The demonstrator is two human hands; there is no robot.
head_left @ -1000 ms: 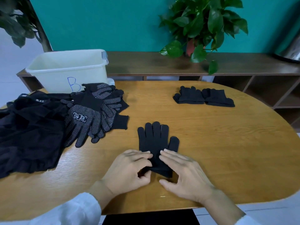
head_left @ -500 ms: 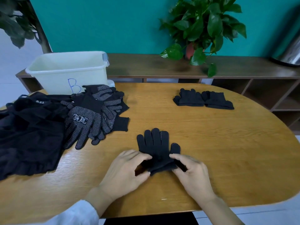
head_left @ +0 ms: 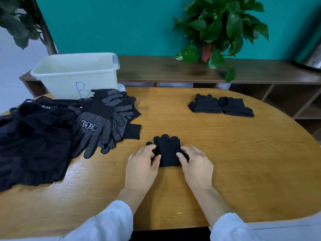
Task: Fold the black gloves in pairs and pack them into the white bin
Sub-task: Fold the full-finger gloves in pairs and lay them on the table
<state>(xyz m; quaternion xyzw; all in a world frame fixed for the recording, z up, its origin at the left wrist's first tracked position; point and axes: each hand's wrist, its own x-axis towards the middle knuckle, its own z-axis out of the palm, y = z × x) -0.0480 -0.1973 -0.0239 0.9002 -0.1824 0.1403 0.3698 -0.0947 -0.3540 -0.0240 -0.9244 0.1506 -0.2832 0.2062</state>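
A folded pair of black gloves lies on the wooden counter at the centre of the frame, its fingertips pointing toward the top of the picture and its cuff end doubled over on top. The pair is pinched at its left edge by the left hand, thumb and curled fingers closed on the fabric, and at its right edge by the right hand, whose fingers are likewise curled onto the cloth. Both wrists emerge from white sleeves at the bottom of the frame.

Left of centre, a loose heap of black dotted gloves is spread on the counter, partly overlapping a pile of black garments at the far left. Just behind that heap, at upper left, the white bin is seen, marked with a blue letter B. Two folded glove pairs lie side by side, touching, at the upper right of the counter. Behind the counter, a potted plant stands on a dark wooden shelf against a teal wall.
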